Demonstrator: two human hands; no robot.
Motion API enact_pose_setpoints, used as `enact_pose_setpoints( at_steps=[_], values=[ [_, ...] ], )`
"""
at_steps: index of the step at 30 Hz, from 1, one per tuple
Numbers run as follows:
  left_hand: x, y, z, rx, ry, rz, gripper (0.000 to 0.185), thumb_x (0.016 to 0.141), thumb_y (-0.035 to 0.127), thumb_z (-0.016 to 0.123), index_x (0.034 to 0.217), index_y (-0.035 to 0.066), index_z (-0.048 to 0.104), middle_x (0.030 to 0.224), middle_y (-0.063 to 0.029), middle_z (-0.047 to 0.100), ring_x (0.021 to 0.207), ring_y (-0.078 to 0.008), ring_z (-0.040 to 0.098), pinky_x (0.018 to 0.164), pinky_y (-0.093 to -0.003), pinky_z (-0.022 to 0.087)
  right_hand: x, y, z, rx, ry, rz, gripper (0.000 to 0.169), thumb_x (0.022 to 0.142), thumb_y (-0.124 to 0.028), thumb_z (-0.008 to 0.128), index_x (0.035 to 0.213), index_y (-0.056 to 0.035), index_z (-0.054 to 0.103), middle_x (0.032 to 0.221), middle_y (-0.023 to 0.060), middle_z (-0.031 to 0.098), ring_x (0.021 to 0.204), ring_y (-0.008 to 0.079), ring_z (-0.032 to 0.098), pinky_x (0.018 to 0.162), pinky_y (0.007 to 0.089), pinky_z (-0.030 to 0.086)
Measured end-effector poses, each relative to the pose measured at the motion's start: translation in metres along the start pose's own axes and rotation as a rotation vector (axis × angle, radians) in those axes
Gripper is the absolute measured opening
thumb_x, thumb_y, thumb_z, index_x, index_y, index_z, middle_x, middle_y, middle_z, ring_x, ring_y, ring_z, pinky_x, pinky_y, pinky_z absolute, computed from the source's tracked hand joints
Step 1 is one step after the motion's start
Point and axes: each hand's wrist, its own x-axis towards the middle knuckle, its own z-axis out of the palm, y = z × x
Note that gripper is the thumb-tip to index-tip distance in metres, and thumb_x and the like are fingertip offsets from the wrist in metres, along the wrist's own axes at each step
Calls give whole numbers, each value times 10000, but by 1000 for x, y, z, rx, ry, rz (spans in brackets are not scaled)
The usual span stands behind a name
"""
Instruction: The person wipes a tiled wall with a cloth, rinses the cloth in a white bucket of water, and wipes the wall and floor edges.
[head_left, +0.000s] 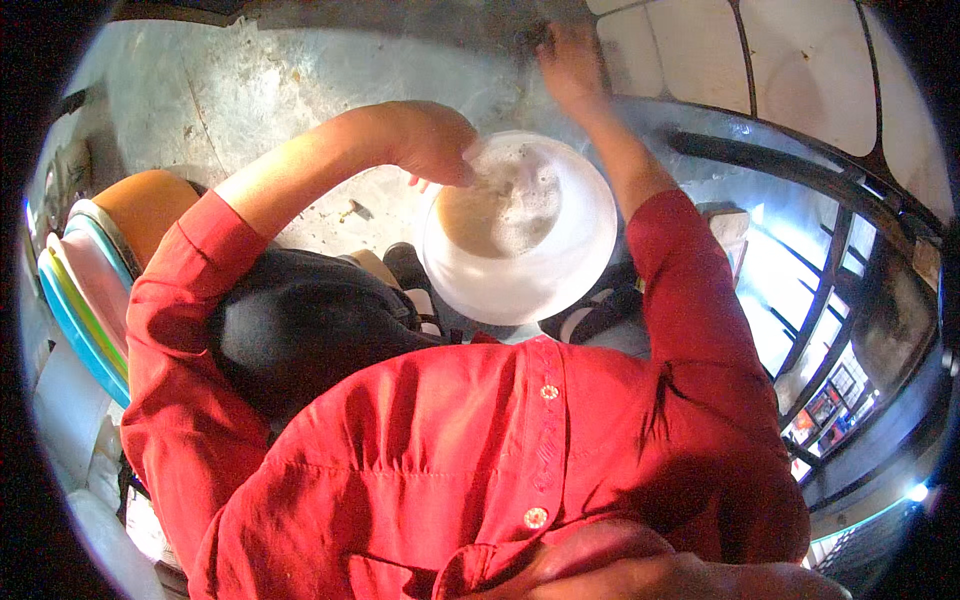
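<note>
A white plastic basin sits between my feet, holding cloudy, light brown water with foam on its surface. My left hand grips the basin's left rim, with its thumb side over the inside and some fingertips showing outside. Beyond the basin, my right hand reaches forward to the floor near the foot of the tiled wall. It is blurred, and a dark patch by its fingers is too unclear to name; whether it holds something does not show.
Stacked coloured plastic basins and an orange tub stand at my left. The concrete floor is stained. A tiled wall rises at the far right, above a dark bar. My dark shoe is beside the basin.
</note>
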Motion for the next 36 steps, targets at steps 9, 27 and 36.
enact_pose_setpoints(
  at_steps=[9, 27, 36],
  values=[
    [-4, -14, 7, 56, 17, -30, 557, 845, 528, 540, 938, -10, 650, 851, -211, 667, 853, -392, 647, 793, -467, 495, -84, 64, -9, -425, -210, -163, 373, 820, -41, 552, 1185, 39, 553, 1166, 227, 537, 1008, 363, 569, 853, 428, 523],
    [-25, -54, -7, -313, 443, -69, 543, 993, 521, 442, 913, 6, 595, 759, -127, 677, 736, -234, 671, 726, -356, 530, -6, 64, -2, -317, -259, -217, 478, 847, -88, 542, 1318, -8, 516, 1275, 239, 527, 1109, 408, 554, 892, 493, 508],
    [-8, -105, 8, -527, 514, -144, 435, 978, 425, 491, 1134, 37, 610, 872, -104, 705, 826, -210, 674, 755, -358, 532, 10, -10, 28, 145, -318, -496, 383, 893, -224, 614, 1245, -74, 606, 1037, 209, 662, 991, 385, 627, 891, 441, 488]
  ],
)
